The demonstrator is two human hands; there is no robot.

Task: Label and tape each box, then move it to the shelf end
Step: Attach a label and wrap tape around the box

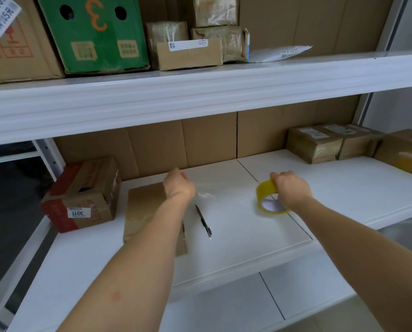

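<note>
A flat brown cardboard box (145, 209) lies on the white shelf (236, 236), partly under my left forearm. My left hand (178, 185) hovers over its far right corner with fingers curled, pinching the end of a clear tape strip (224, 186) that stretches faintly to the right. My right hand (290, 188) grips a yellow tape roll (268, 198) held above the shelf. A black pen (203, 220) lies on the shelf just right of the box.
A red and brown carton (82, 195) labelled 3011 stands at the left. Three taped boxes (329, 143) sit at the shelf's right end. The upper shelf (200, 92) carries a green carton (94, 32) and several parcels.
</note>
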